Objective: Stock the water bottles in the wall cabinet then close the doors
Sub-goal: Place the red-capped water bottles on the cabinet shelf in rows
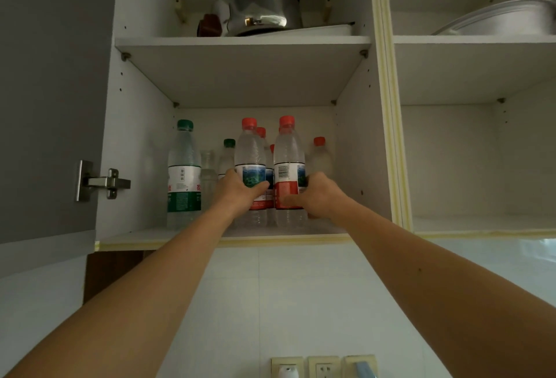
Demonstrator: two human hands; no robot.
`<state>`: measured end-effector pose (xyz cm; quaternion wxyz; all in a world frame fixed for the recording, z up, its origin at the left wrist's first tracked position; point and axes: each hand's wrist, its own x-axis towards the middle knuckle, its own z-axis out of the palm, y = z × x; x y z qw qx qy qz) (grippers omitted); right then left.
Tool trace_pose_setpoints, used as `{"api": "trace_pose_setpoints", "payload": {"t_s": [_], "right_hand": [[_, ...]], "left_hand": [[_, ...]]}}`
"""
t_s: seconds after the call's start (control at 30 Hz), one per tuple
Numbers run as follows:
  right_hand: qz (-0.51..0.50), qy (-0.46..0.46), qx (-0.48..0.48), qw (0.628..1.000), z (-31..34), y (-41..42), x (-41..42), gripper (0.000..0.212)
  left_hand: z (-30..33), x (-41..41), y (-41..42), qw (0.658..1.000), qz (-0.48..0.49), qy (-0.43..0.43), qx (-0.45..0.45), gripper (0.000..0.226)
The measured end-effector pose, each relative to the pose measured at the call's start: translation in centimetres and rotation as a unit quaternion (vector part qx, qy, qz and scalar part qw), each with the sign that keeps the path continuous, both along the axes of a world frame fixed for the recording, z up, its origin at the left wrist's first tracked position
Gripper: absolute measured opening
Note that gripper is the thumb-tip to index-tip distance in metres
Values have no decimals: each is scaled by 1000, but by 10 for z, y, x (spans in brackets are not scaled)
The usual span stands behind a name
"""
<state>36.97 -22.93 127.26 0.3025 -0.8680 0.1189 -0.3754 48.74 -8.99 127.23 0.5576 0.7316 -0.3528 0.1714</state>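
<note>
Two red-capped bottles are held upright on the lower shelf (319, 231) of the wall cabinet (141, 137). The left hand (237, 189) is wrapped round the label of the left red-capped bottle (250, 155), thumb across the front. The right hand (316, 195) is curled round the right red-capped bottle (288, 152), thumb laid on its red label band. Both bottles appear to stand on the shelf, touching or nearly touching each other; contact at the base cannot be confirmed.

Relative to this held pair: a tall green-capped bottle (184, 173) stands to the left, near the front. A smaller green-capped bottle (228, 155) and a clear uncapped-looking bottle (208, 167) sit behind and left. More red caps are seen directly behind the pair, and one red-capped bottle (319, 155) is behind and to the right.

Above the pair, on the upper shelf, a steel kettle (258, 1) is stored. Left of the pair, the grey door (51, 91) is swung open on its hinge (105, 182). To the right, another compartment is open, a metal basin (505, 19) on its upper shelf; its door is not in view.

Progress, as judged: stocking is well advanced, with several bottles already placed. Release of these two is outstanding. Whether further bottles remain below cannot be told. Door closing is not yet done.
</note>
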Motion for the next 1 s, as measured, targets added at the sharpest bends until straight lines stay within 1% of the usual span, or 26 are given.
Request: {"api": "trace_pose_setpoints", "payload": {"t_s": [0.07,0.13,0.2,0.23,0.3,0.37,0.43,0.5,0.6,0.7,0.77,0.87,1.0], "right_hand": [[-5,2,-27,1000,-1,3,-7,47],[2,-20,-37,999,-5,6,-20,44],[6,-52,-52,997,-11,10,-37,43],[2,-68,-68,995,-14,12,-46,43],[-11,-100,-108,989,-21,17,-66,39],[-9,-128,-138,982,-30,22,-84,28],[5,-148,-146,978,-44,24,-100,19],[26,-164,-125,978,-62,28,-116,22],[66,-177,-69,980,-94,38,-140,41],[89,-152,-27,984,-130,52,-165,55],[96,-125,2,987,-156,60,-183,58],[95,-76,65,990,-193,69,-212,59],[62,-13,141,988,-246,85,-257,52]], "left_hand": [[0,-4,3,999,21,-10,22,53],[-3,-11,6,996,78,-38,29,55],[-8,-25,10,985,149,-88,10,51],[-11,-35,13,979,169,-110,-11,46],[-18,-56,18,975,167,-137,-60,28],[-29,-77,25,973,140,-156,-93,12],[-46,-98,33,974,117,-168,-97,16],[-65,-118,41,977,86,-174,-93,25],[-92,-145,54,987,31,-134,-85,37],[-119,-169,65,995,3,-69,-72,44],[-141,-185,69,997,-13,-38,-68,50],[-177,-212,74,997,-41,3,-64,52],[-236,-255,87,995,-53,62,-57,56]]}}
